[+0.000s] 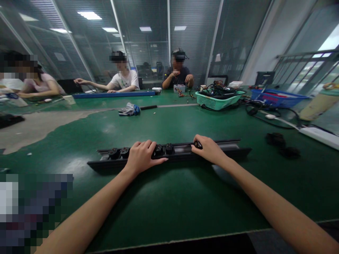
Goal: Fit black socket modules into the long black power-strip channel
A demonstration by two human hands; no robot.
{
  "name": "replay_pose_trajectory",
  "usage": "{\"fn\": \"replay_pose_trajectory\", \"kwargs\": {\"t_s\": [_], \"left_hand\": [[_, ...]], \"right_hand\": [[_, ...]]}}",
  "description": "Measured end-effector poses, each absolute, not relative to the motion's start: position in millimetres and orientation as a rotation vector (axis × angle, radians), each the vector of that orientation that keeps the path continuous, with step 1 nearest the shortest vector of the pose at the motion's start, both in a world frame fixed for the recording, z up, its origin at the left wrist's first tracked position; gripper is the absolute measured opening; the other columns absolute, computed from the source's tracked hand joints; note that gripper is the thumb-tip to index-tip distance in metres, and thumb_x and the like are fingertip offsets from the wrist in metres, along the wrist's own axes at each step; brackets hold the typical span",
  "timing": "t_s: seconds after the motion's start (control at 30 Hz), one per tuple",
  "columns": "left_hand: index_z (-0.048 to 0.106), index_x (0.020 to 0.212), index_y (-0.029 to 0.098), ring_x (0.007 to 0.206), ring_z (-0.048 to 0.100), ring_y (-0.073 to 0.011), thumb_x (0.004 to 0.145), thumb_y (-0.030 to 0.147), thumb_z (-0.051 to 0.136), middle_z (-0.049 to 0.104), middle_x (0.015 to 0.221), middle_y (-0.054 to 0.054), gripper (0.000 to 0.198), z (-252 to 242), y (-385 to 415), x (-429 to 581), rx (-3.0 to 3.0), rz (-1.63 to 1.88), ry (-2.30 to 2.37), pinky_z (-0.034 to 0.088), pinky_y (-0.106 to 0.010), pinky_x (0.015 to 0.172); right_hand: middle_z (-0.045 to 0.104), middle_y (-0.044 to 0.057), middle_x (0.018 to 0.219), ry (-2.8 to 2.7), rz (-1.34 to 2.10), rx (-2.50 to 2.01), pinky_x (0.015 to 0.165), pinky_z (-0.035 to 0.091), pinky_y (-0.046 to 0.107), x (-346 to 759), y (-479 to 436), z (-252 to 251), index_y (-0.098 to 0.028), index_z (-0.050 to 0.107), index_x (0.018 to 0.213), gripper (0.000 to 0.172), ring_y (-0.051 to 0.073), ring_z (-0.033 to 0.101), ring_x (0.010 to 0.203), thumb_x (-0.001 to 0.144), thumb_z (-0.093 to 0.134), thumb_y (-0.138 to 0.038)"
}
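Observation:
A long black channel-shaped rail (182, 156) lies crosswise on the green table, its open side up. Several black socket modules sit in its left half, among them one at the far left (113, 152) and one near the middle (169, 148). My left hand (141, 155) lies over the rail and grips it, thumb along the near wall and fingers over the modules, hiding part of them. My right hand (208, 148) is closed around a small black socket module (197, 144) above the rail's bare right half. Its fingers cover much of that module.
Black clumps (282, 144) and a white power strip (320, 135) lie to the right. Behind stand a green basket (219, 102) of cables and a blue basket (280, 98). Gloves (129, 109) lie mid-table. Several people sit at the far side and left.

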State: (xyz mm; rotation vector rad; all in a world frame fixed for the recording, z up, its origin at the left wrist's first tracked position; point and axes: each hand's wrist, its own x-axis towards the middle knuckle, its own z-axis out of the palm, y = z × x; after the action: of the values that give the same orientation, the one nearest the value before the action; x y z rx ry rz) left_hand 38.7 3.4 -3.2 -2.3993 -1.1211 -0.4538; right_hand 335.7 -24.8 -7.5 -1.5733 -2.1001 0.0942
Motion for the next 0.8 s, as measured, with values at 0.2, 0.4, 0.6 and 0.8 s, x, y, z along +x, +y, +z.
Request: {"fn": "replay_pose_trajectory", "kwargs": {"t_s": [0.2,0.4,0.6,0.8], "left_hand": [[0.062,0.100,0.016,0.079,0.062,-0.0253,0.081,0.079,0.040,0.067,0.091,-0.010,0.069,-4,3,38,-2.395,-0.450,-1.119,0.040,-0.038,0.076],[0.062,0.098,0.017,0.077,0.062,-0.0242,0.081,0.079,0.040,0.066,0.089,-0.009,0.068,-4,4,38,-2.382,-0.452,-1.125,0.041,-0.038,0.075],[0.062,0.097,0.018,0.077,0.062,-0.0249,0.080,0.080,0.040,0.066,0.089,-0.009,0.068,-5,5,38,-2.374,-0.458,-1.122,0.041,-0.038,0.074],[0.063,0.098,0.017,0.078,0.063,-0.0260,0.080,0.079,0.042,0.068,0.091,-0.010,0.068,-6,7,38,-2.379,-0.479,-1.110,0.042,-0.039,0.075]], "right_hand": [[0.062,0.005,0.083,-2.094,0.075,-1.587,0.072,0.039,0.030,338,-23,-9,-0.021,0.048,0.085,0.014,0.019,0.055,0.077,0.086,0.050,-0.035],[0.062,0.005,0.083,-2.138,0.083,-1.607,0.071,0.040,0.030,346,-23,-7,-0.021,0.049,0.087,0.017,0.019,0.057,0.076,0.086,0.050,-0.038],[0.063,0.006,0.083,-2.168,0.052,-1.603,0.068,0.039,0.029,352,-23,-5,-0.021,0.051,0.088,0.017,0.019,0.057,0.074,0.087,0.050,-0.038],[0.064,0.007,0.083,-2.174,0.047,-1.689,0.068,0.039,0.029,359,-21,-4,-0.021,0.049,0.089,0.018,0.020,0.058,0.075,0.086,0.051,-0.039]]}}
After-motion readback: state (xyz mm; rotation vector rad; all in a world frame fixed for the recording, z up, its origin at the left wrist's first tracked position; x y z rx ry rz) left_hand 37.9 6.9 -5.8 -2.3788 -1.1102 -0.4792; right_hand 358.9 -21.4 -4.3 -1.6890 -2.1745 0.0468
